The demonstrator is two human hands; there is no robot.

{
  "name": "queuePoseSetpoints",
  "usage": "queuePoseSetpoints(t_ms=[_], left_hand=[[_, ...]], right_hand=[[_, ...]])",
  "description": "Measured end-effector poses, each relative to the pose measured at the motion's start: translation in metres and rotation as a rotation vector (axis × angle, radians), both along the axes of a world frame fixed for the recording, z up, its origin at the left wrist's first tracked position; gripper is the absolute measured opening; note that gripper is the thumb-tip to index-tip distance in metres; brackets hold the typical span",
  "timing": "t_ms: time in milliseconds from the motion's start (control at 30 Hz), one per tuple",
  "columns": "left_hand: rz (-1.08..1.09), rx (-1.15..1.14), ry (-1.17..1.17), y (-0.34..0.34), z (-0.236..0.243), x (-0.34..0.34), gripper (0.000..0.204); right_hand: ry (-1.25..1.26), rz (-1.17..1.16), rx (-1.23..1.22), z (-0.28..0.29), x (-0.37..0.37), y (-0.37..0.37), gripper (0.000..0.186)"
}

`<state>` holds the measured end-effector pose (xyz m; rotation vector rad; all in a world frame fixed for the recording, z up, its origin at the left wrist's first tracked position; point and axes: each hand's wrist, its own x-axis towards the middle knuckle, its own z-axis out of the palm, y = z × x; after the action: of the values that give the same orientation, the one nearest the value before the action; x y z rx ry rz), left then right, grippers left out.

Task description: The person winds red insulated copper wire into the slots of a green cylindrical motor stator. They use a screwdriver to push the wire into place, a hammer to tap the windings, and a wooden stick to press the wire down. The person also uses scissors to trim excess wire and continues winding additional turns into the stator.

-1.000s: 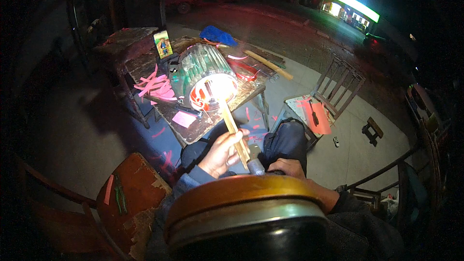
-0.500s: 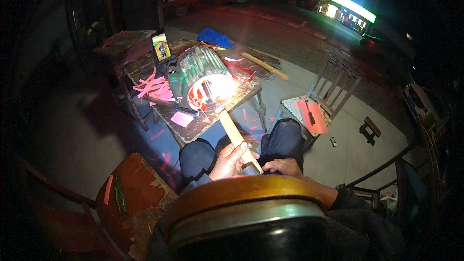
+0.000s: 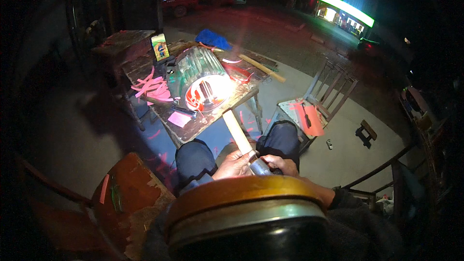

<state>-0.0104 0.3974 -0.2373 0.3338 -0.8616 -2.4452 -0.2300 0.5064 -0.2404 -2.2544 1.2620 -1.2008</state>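
Note:
Over my lap is a hammer with a pale wooden handle (image 3: 238,130) and a grey metal head (image 3: 260,166). The handle's far end points at the table. My left hand (image 3: 233,165) is closed round the handle just beside the head. On the head's other side my right hand (image 3: 284,164) has its fingers curled against the metal; its lower part is hidden by the headgear rim. Beyond the handle, a green ribbed motor housing (image 3: 199,66) lies on its side on the worn table (image 3: 193,130), its brightly lit open end showing red pieces inside.
Pink strips (image 3: 152,87), a pink sheet (image 3: 179,119), a propped phone (image 3: 160,47), a blue cloth (image 3: 212,38) and a wooden stick (image 3: 262,67) lie about the table. At right, a chair (image 3: 286,110) bears an orange sheet (image 3: 311,120) and a screwdriver (image 3: 306,114). Pliers (image 3: 116,195) rest on the brown chair (image 3: 133,183).
The hammer has shifted a little, and more of its grey head shows between my hands. My left hand has moved slightly right along with it. The things on the table have stayed put.

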Motion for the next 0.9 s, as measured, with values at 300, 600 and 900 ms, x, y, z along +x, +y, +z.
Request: queuePoseSetpoints(t_ms=[300,600,900], left_hand=[[-0.108,-0.053,0.037,-0.008,-0.009,-0.002,0.019],[-0.065,-0.062,-0.068,-0.013,-0.023,-0.009,0.027],[-0.275,-0.111,-0.170,-0.055,-0.051,0.008,0.039]], right_hand=[[-0.037,-0.064,0.013,-0.002,0.004,0.000,0.073],[-0.027,-0.171,-0.036,0.035,0.016,0.005,0.073],[-0.236,-0.821,-0.037,0.019,-0.073,-0.004,0.042]])
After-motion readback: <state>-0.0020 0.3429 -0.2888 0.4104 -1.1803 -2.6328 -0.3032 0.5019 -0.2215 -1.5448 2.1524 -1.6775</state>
